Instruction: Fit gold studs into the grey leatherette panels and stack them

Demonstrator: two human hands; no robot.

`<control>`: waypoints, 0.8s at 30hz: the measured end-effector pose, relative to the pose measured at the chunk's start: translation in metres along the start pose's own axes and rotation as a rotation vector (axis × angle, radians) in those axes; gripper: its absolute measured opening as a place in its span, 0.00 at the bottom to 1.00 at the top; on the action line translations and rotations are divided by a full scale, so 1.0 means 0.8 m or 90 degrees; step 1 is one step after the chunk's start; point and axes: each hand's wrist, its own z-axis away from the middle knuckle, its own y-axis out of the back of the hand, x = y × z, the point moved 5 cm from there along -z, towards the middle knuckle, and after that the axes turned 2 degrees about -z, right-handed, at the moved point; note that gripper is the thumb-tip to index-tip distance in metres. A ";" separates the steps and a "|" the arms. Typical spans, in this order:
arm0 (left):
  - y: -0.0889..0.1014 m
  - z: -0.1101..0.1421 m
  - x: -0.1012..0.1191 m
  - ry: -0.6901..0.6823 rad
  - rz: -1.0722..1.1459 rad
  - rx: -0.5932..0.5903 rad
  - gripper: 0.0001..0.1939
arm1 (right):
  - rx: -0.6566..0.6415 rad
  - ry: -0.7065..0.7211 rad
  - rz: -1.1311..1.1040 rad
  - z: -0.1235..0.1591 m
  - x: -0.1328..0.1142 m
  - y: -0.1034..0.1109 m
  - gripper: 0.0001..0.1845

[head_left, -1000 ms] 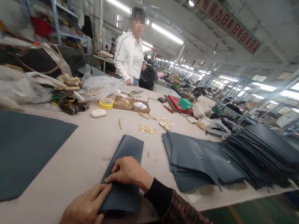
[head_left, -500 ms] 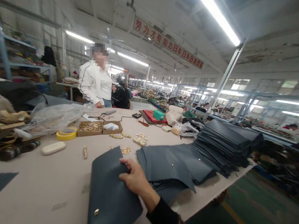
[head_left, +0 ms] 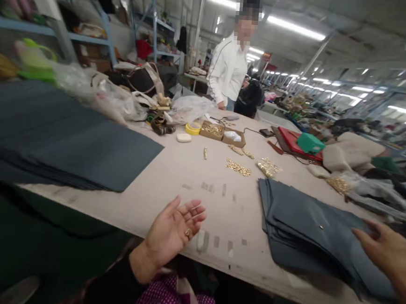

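My left hand (head_left: 173, 234) is palm up above the table's near edge, fingers loosely spread. A small gold piece (head_left: 187, 232) shows against its fingers; whether it is a ring or a loose fitting I cannot tell. On the right, my right hand (head_left: 390, 255) rests over dark blue-grey leather-like panels (head_left: 299, 216), thumb and forefinger apart on the top surface, the other fingers hidden. One panel carries a small gold stud (head_left: 321, 227). Between the hands and the far side lie loose gold fittings (head_left: 239, 167) and a bag of gold pieces (head_left: 267, 167).
A broad stack of dark panels (head_left: 67, 136) covers the table's left. Cardboard boxes (head_left: 212, 130), yellow tape (head_left: 192, 128), a white oval object (head_left: 183, 138) and a green box (head_left: 310, 143) stand farther back. A person in white (head_left: 228, 69) stands beyond the table (head_left: 173, 168).
The view has swung left. The single panel that stood upright under my right hand is no longer held up; that hand is now over the right-hand pile. My left hand has come into view, palm up.
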 end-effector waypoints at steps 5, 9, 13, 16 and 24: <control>0.002 -0.002 -0.002 -0.033 0.021 -0.032 0.24 | -0.171 0.199 -0.343 0.155 -0.165 -0.051 0.19; 0.004 -0.004 0.004 -0.078 0.025 -0.034 0.23 | -0.355 0.384 -0.522 0.272 -0.304 -0.083 0.15; 0.010 -0.006 0.013 -0.179 -0.010 -0.044 0.23 | -0.403 0.465 -0.578 0.330 -0.375 -0.096 0.11; 0.015 -0.004 0.018 -0.261 -0.081 -0.064 0.25 | -0.402 0.454 -0.598 0.342 -0.396 -0.108 0.11; 0.026 0.002 0.029 -0.372 -0.254 -0.077 0.29 | -0.407 0.430 -0.599 0.348 -0.420 -0.124 0.13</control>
